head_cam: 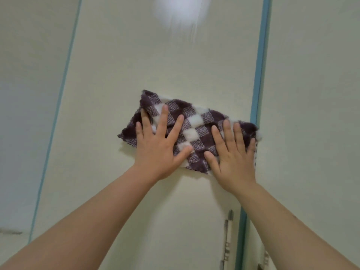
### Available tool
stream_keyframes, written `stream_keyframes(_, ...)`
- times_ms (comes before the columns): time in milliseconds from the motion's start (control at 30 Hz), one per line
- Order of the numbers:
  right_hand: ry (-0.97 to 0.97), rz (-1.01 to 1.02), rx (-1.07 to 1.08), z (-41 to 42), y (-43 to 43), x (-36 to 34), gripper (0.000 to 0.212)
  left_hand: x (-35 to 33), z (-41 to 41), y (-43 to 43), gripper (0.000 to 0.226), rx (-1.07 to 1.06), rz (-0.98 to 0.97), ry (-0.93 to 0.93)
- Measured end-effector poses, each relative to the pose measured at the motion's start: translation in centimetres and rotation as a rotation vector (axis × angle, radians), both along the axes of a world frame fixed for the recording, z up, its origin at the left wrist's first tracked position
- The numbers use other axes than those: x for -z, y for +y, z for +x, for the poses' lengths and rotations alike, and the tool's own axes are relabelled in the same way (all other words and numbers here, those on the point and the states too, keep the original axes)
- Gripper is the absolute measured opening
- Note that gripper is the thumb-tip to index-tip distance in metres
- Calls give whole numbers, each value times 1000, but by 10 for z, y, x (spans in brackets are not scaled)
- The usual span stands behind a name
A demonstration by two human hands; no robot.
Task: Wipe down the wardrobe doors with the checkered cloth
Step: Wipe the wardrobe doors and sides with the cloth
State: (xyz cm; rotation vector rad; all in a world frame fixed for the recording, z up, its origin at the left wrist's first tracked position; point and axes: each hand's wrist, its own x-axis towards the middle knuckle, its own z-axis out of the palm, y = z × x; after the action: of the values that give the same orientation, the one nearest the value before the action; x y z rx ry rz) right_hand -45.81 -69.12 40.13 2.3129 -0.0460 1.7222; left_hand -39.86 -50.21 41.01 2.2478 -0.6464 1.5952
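Head view: a person is pressing the cloth (196, 131) flat against the cream door (136, 55), both palms down and fingers spread straight, neither hand curling round the fabric. The left hand (155, 147) is covering the cloth's 9 o'clock half. The right hand (233, 158) is bearing on its 3 o'clock end, with the thumbs nearly meeting over the middle. The cloth is lying with its long axis running from about 10 o'clock to 4 o'clock, its far right corner touching the blue trim (261, 75) at the door's edge. That is leaving little room to sweep toward 3 o'clock. Door panel is stretching away toward 12 o'clock, where a glare (181, 10) is shining, toward 9 o'clock, and toward 6 o'clock, where the handle (228, 238) is sitting just beside the trim. The next stroke is likely heading broadside, up or down, with the right hand nearer the edge and the left nearer open panel.
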Motion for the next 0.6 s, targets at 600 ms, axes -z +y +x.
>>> stream_keyframes(600, -381, 7, -112, -23, 25, -59, 24, -62, -28, -14, 33, 315, -154, -173)
